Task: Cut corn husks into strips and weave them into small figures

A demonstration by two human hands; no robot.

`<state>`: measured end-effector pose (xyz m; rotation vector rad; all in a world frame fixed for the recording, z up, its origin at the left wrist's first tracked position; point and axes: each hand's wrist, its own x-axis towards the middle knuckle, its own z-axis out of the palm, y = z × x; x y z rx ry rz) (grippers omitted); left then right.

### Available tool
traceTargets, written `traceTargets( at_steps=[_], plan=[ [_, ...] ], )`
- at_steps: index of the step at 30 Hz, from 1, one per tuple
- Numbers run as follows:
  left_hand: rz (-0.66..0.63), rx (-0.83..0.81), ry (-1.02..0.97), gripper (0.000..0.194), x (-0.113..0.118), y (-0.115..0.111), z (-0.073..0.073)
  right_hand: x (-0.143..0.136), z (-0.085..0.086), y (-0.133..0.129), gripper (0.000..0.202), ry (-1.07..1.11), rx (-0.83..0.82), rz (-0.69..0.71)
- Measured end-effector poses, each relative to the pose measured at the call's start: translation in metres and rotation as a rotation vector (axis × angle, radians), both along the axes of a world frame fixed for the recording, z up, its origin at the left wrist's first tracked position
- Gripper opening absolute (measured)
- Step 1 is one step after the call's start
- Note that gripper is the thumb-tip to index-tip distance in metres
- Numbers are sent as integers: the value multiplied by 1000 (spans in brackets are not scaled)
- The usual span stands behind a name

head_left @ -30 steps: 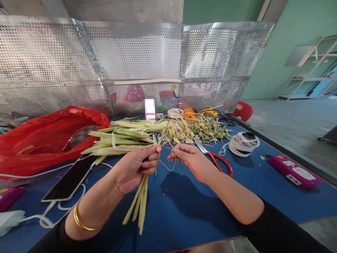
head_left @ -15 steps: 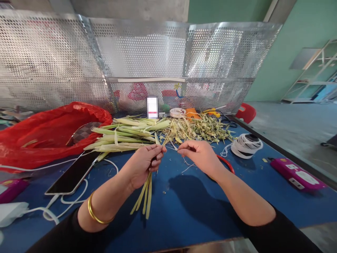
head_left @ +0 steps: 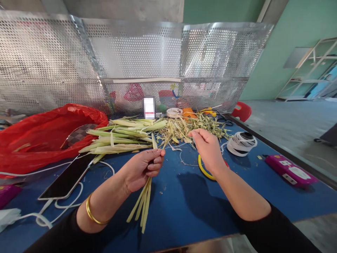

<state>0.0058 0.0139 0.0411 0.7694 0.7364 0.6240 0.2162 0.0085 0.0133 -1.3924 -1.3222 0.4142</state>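
Note:
My left hand (head_left: pixel 147 167) is closed around a small bundle of pale green leaf strips (head_left: pixel 143 207). Their long ends hang below the fist, and short tips poke out above the thumb. To the right, my right hand (head_left: pixel 206 147) is held in a pinch in front of the dried plant scraps; what is in its fingertips is too small to make out. Thin white thread (head_left: pixel 181 158) curls over the table between the hands. A tool with yellow and red curved handles (head_left: pixel 204 170) lies partly hidden under my right wrist. Behind my left hand lies a pile of husk-like leaves (head_left: pixel 123 135).
A red plastic bag (head_left: pixel 55 116) stands open at left, by a phone (head_left: pixel 63 179) with white cables. Dried plant scraps (head_left: pixel 176 128) cover the back middle. At right are a thread spool (head_left: pixel 240 146) and a purple packet (head_left: pixel 289 170). Perforated metal panels (head_left: pixel 137 49) rise behind.
My right hand has drawn away from the left, up and to the right, showing the yellow handle. My left hand keeps the strips. The view has shifted slightly.

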Motion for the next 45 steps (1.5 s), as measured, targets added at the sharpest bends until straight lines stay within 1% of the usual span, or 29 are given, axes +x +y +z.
traceTargets(
  at_steps=[2, 3, 4, 5, 6, 7, 8, 10, 12, 14, 15, 17, 19, 22, 25, 26, 28, 30, 33, 34, 36, 38, 39, 41, 43, 44, 45],
  plan=[
    [-11, 14, -7, 21, 0, 0, -1, 1, 1, 0, 15, -204, -172, 103],
    [-15, 20, -9, 21, 1, -1, -2, 1, 1, 0, 9, -335, -261, 133],
    [-20, 25, -8, 22, 1, -1, -2, 1, 0, 0, 5, -452, -314, 142],
    [-22, 27, -6, 22, 1, -2, -2, 0, 0, 0, 6, -530, -317, 136],
    [-24, 27, -4, 22, 2, -3, -2, -1, 0, 0, 8, -546, -270, 128],
    [-27, 25, -3, 22, 2, -3, -3, -3, 0, 0, 12, -495, -196, 135],
    [-30, 24, -3, 21, 3, -4, -3, -5, 0, 0, 17, -386, -124, 171],
    [-40, 16, 1, 19, 5, -6, -4, -11, 1, -1, 24, -80, -76, 299],
    [-52, 7, 5, 18, 6, -8, -5, -18, 2, -3, 23, 185, -128, 432],
    [-60, -8, 10, 18, 8, -9, -7, -23, 2, -5, 18, 293, -186, 513],
    [-61, -16, 14, 18, 9, -9, -8, -25, 1, -6, 15, 304, -197, 523],
    [-61, -31, 19, 18, 9, -8, -10, -27, 0, -6, 13, 302, -199, 497],
    [-57, -45, 18, 16, 10, -7, -12, -24, -2, -3, 12, 307, -182, 432],
    [-34, -66, 18, 16, 10, -5, -12, -13, -6, 9, 12, 320, -115, 288],
    [10, -88, 36, 19, 10, -4, -12, 5, -16, 25, 15, 300, -68, 139],
    [22, -94, 42, 20, 10, -3, -11, 11, -19, 31, 18, 229, -59, 77],
    [45, -103, 51, 20, 10, -2, -12, 22, -26, 40, 25, -61, -73, -50],
    [66, -102, 60, 19, 10, -1, -13, 30, -29, 46, 25, -182, -77, -107],
    [90, -92, 72, 17, 9, 2, -16, 35, -31, 50, 19, -303, -61, -131],
    [94, -90, 73, 17, 9, 2, -17, 35, -31, 50, 22, -373, -53, -137],
    [96, -89, 63, 17, 8, 3, -18, 35, -31, 50, 32, -575, -50, -155],
    [89, -93, 47, 18, 8, 3, -18, 37, -30, 49, 26, -790, -75, -193],
    [84, -99, 39, 18, 7, 4, -18, 38, -29, 48, 24, -854, -92, -218],
    [69, -111, 22, 18, 7, 4, -18, 41, -27, 46, 25, -846, -83, -282],
    [54, -121, 3, 17, 6, 4, -17, 41, -22, 44, 27, -725, 0, -316],
    [45, -126, -8, 17, 6, 4, -17, 39, -20, 42, 31, -629, 47, -293],
    [34, -131, -17, 17, 6, 4, -16, 35, -17, 39, 34, -512, 73, -230]
  ],
)
